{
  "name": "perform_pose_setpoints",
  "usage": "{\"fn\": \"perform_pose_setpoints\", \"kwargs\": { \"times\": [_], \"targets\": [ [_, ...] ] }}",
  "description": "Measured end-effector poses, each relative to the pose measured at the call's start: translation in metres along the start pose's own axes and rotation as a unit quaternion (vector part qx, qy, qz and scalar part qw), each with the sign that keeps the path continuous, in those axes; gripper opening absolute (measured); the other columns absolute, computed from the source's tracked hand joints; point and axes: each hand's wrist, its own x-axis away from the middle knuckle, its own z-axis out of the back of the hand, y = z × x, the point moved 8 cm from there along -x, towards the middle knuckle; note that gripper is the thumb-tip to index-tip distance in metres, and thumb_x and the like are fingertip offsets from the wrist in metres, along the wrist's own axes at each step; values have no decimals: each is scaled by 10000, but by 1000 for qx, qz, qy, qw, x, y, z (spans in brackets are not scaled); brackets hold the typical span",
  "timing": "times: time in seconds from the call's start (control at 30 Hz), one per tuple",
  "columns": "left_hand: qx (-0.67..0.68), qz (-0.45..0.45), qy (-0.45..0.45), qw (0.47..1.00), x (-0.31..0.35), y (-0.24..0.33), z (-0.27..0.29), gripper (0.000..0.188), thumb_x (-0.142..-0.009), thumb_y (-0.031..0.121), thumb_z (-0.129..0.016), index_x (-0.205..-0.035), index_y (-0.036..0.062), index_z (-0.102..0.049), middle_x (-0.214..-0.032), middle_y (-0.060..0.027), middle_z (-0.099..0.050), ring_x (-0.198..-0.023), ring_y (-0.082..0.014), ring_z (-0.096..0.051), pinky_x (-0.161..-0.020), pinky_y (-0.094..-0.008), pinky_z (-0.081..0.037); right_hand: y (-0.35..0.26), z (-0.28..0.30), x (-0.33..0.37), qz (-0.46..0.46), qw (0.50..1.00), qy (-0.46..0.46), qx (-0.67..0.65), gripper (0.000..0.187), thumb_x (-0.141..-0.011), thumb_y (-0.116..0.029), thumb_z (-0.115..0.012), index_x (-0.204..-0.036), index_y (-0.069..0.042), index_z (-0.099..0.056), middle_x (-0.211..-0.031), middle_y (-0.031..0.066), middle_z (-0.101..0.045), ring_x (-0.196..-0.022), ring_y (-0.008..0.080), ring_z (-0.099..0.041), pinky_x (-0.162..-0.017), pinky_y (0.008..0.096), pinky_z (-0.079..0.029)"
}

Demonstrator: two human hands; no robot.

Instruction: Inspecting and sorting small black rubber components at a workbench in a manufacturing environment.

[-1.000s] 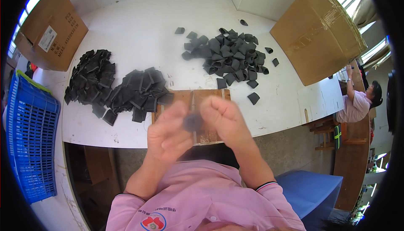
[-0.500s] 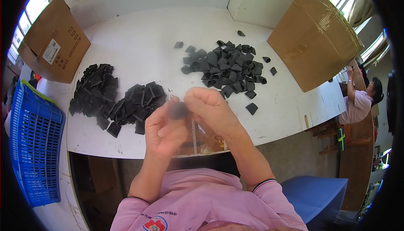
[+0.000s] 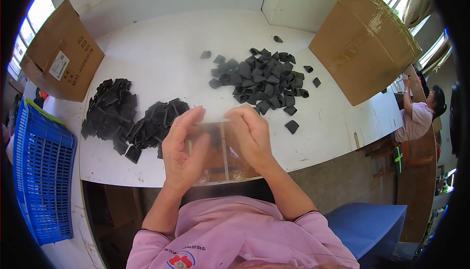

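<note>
Flat black pieces (image 3: 111, 112) heaped left, curled pieces (image 3: 264, 79) right, blurred piece (image 3: 214, 136) nearer

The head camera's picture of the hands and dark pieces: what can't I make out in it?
Head view: the dark piece near the left hand is blurred, so whether they touch is unclear.
Head view: lower pieces in the right-hand pile are hidden by those on top.
Head view: the brown board is partly covered by the left hand.
</note>
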Motion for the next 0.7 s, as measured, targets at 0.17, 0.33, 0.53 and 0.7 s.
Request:
{"fn": "perform_pose_setpoints", "kwargs": {
  "times": [0.17,0.33,0.53,0.7],
  "targets": [
    [9,-12,-90,996,-7,4,-11,234,-733,-36,-628,-957,29,-655,-848,-58,-646,-745,-156,-594,-696,-261,-458,-32,-7,17,136,981,-53,131,463,-753,-332,-722,-1046,-9,-566,-927,115,-548,-720,242,-581,-622,322,-484],
    [158,32,-4,987,-1,-11,1,106,-800,-9,-629,-906,-9,-636,-887,-77,-643,-774,-140,-588,-726,-256,-457,-44,-13,19,136,979,-29,152,374,-730,-222,-749,-995,-15,-584,-862,98,-554,-681,217,-571,-568,308,-471],
    [340,113,41,933,10,-37,12,105,-860,59,-616,-930,-18,-604,-937,-123,-610,-838,-151,-574,-797,-281,-464,-48,-14,11,95,987,-22,129,176,-768,-102,-699,-892,-8,-617,-728,76,-549,-648,206,-563,-561,314,-451],
    [312,119,26,942,16,-45,11,105,-854,67,-625,-918,-15,-609,-926,-109,-612,-834,-144,-565,-799,-275,-445,-28,-16,11,73,996,-8,54,86,-778,-47,-678,-846,-5,-645,-708,71,-579,-645,187,-553,-563,291,-436]
  ]
}}
